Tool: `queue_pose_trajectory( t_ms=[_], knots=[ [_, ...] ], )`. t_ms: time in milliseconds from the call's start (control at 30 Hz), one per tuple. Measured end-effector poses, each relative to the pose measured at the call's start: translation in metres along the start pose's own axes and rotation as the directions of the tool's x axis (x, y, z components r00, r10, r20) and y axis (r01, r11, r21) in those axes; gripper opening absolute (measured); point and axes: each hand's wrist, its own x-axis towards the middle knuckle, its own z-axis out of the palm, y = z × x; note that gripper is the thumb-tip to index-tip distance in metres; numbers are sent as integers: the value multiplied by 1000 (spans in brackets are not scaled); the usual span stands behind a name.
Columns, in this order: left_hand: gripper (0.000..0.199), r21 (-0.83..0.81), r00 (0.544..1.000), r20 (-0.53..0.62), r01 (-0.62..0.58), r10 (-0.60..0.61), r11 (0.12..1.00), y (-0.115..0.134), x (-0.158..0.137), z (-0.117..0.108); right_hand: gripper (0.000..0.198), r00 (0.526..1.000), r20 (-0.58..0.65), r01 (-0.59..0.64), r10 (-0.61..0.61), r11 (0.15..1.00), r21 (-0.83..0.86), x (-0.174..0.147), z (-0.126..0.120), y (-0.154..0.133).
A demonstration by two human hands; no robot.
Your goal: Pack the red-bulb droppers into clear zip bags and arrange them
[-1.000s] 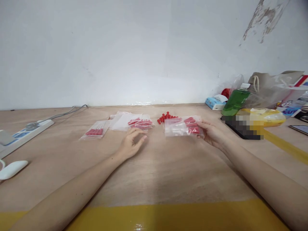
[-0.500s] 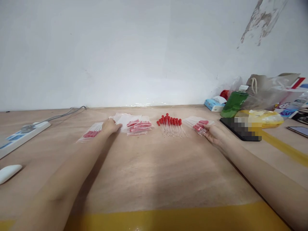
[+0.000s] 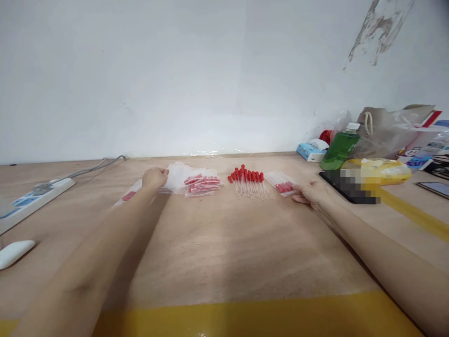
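While both arms are being stretched out over the wooden table, the left hand is being closed in a pinch on the edge of a clear empty zip bag, which is being lifted slightly off the stack of filled bags just to its right. The right hand is being rested, fingers loosely curled, on the near end of a filled bag of red-bulbed droppers. Between the hands, loose droppers are being kept in a fanned row. Judged from its look, the thin film is being handled as something light, limp and slippery, best pinched at a corner or the mouth; the droppers seem slender and breakable, so grasping at the red bulbs is being favoured over the thin stems
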Motion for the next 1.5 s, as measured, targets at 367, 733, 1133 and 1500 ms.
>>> queue_pose_trajectory(
  t_ms=[367,733,1133,1500],
  knots=[
    [34,-116,488,-218,-873,845,474,24,-117,-8,14,803,148,545,-577,612,-573,-21,7,-20],
    [39,-587,255,100,-765,962,264,49,-184,-12,25,901,238,424,-363,618,-661,-1,92,-35],
    [33,-557,312,102,-769,944,314,46,-187,-12,17,935,207,354,-288,797,-489,-5,85,-48],
    [36,-551,395,127,-735,910,396,45,-177,-1,17,933,253,211,-256,959,191,-70,26,-7]
  ],
)
